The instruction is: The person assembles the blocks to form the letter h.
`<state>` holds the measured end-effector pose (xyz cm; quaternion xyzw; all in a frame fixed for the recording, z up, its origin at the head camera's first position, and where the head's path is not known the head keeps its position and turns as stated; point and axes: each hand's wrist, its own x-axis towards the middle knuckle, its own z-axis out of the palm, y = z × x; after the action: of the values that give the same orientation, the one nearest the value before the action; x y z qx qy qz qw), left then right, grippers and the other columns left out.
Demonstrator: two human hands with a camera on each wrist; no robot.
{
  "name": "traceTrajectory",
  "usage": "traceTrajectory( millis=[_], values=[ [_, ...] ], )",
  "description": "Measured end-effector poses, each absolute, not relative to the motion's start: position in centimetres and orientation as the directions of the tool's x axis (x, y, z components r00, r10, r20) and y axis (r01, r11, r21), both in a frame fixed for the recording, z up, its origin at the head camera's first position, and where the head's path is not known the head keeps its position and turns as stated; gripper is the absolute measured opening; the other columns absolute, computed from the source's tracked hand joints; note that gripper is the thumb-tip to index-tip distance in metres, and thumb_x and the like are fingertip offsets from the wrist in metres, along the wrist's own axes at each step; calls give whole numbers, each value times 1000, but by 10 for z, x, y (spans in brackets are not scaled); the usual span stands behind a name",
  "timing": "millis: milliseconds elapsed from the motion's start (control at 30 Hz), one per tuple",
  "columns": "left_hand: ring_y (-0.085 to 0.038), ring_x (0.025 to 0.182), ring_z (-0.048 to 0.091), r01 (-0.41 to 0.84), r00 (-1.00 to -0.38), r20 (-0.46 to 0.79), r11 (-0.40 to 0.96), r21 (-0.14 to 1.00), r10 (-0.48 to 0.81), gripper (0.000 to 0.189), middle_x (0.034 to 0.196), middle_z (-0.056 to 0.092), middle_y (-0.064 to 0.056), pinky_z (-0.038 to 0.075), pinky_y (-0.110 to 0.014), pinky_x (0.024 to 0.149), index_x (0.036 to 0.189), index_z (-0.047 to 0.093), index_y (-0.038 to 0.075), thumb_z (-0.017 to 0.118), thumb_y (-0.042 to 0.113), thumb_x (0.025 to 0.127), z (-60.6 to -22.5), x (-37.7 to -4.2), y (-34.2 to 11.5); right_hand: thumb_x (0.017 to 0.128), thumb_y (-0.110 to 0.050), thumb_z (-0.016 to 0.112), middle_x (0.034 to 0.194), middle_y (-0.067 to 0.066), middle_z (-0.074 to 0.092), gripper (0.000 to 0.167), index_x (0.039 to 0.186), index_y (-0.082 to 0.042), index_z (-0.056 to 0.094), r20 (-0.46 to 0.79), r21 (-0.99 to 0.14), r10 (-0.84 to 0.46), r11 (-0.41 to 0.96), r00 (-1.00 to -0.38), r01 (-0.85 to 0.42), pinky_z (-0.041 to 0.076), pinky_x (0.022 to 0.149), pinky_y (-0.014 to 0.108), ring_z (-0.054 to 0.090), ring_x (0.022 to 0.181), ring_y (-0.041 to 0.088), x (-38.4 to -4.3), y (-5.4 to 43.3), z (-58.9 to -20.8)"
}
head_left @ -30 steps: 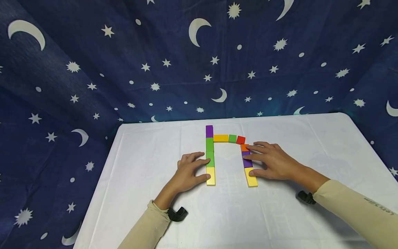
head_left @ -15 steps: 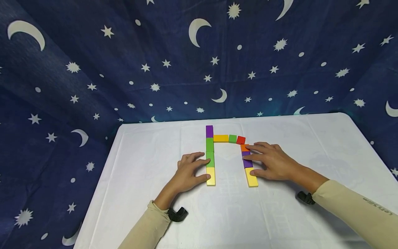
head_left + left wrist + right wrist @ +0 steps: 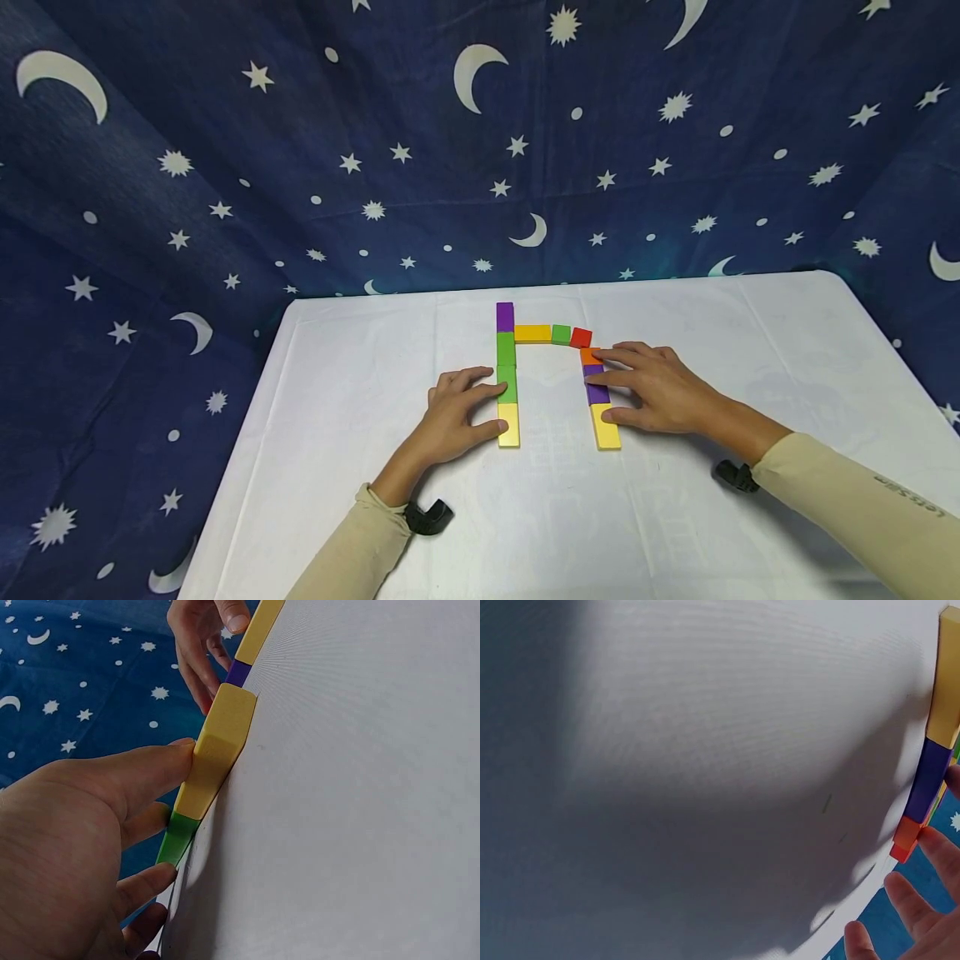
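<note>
Wooden blocks lie end to end on the white cloth. In the head view, the left column runs from a purple block (image 3: 506, 317) through two green blocks (image 3: 506, 348) to a yellow block (image 3: 508, 435). My left hand (image 3: 450, 421) touches that column, thumb on the yellow block and a fingertip on the nearer green one. The right column has an orange block (image 3: 588, 356), a purple block (image 3: 597, 393) and a yellow block (image 3: 607, 437). Across it rest the fingertips and thumb of my right hand (image 3: 663, 390), fingers spread. In the right wrist view, fingers (image 3: 939, 855) reach the orange block.
A yellow block (image 3: 532, 334), a small green block (image 3: 561, 334) and a tilted red block (image 3: 581, 337) bridge the columns at the far side. The white table (image 3: 360, 333) meets a dark blue star-patterned curtain (image 3: 420, 117) at its back edge. Black wrist straps (image 3: 429, 517) sit by both sleeves.
</note>
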<state>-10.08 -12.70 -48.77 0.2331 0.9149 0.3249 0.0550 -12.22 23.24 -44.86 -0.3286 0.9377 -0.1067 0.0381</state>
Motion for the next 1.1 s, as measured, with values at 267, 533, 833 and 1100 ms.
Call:
traceTrajectory(
  millis=[267,533,833,1100],
  values=[
    [-29,136,39,395,-885,56,680,618,463,57,156,47,-3,30,-49,96,140,64,27,75,47,88,-488,-100,-127,83,-56,78,155,2,52,59,137,-35,66,2,-219,-628,759,-778,-613,41,99,64,45,139,34,-122,232,-449],
    [-29,137,38,398,-883,56,681,615,465,58,156,47,-3,30,-50,97,141,64,27,75,48,88,-488,-100,-127,82,-57,78,154,3,52,60,137,-35,66,0,-218,-631,757,-776,-616,41,99,63,46,139,34,-123,232,-448],
    [-29,138,37,384,-886,42,682,623,461,58,156,47,-4,30,-50,98,141,64,27,76,47,88,-486,-101,-126,86,-56,75,153,3,54,56,136,-34,67,6,-268,-607,765,-795,-586,39,103,64,45,141,33,-124,234,-444],
    [-29,137,38,387,-887,51,678,625,459,58,156,47,-4,30,-49,98,141,64,27,76,46,88,-488,-102,-126,89,-43,76,149,5,57,48,134,-26,69,67,-284,-543,794,-837,-538,36,105,66,45,140,33,-129,245,-426]
  ],
)
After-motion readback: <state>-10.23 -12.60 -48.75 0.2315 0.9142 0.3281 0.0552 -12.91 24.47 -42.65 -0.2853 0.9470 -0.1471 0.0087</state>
